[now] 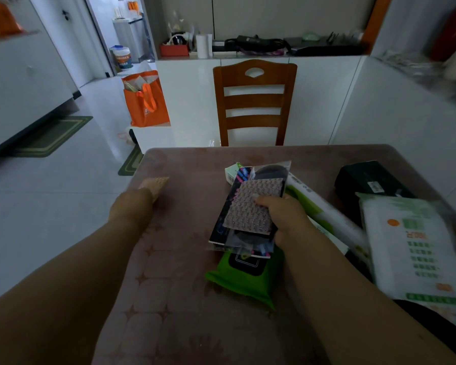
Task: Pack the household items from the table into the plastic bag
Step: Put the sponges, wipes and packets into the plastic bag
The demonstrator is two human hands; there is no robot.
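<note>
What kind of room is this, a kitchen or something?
Probably the dining corner of a home, next to a kitchen. A wooden chair is pulled up to a table, white cabinets carry a cluttered counter, and tiled floor runs off to a doorway.

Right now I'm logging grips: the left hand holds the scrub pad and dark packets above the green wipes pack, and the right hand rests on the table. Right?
The hands are swapped. The head view shows the right hand holding the scrub pad and dark packets above the green wipes pack, while the left hand rests on the table.
</note>
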